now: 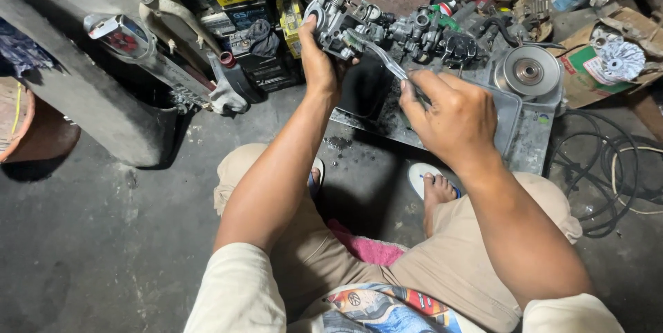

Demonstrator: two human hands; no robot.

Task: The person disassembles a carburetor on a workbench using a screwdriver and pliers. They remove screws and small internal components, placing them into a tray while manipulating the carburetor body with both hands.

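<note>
Carburettor (340,21), a small cast-metal body with brass fittings and a bracket on top, is held up above the grimy metal tray (528,141), at the left end of a row of similar dark engine parts (431,37). Left hand (316,56) is closed around its lower left side, thumb and fingers wrapped on the casting, so the part sits at the top of the grip with most of its body standing clear above the fingers. Right hand (452,117) is closed on the handle of a slim metal tool (380,53), possibly a screwdriver or a brush; the handle is hidden in the fist, and the shaft runs up and left to meet the carburettor's right face.

Handling, as judged: the part looks rigid and dense for its size, light enough for one hand. Its surface appears oily, so slipping is a fair risk. Small levers, springs and fittings look easy to bend; the solid casting is the safe place to take hold, as the left hand does now.

Surroundings: a round clutch pulley (530,70) rests on the tray's right end. A white finned fan wheel (617,60) lies in a cardboard box further right. Black cables (608,167) coil on the concrete floor (90,236).
</note>
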